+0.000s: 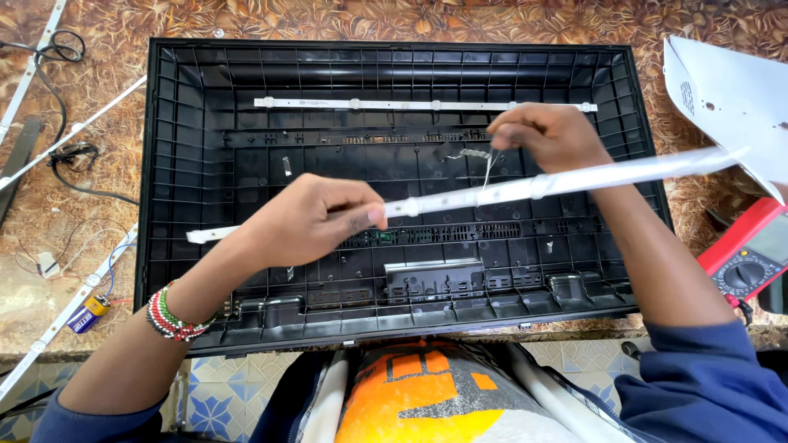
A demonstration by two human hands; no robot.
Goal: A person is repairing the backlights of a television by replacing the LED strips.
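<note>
White strip (492, 190): long, slanting across the middle, over my black panel shell (205, 164)
Left hand (316, 217): fingers pinched on strip, at 9 o'clock
Right hand (546, 135): pinching thin backing tape (487, 170) above strip, at 1 o'clock
Red meter (751, 258): at 3 o'clock

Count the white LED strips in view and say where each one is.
5. One held strip between left hand and right hand; one inside the black housing; three on the table at left. More may be hidden.
</note>
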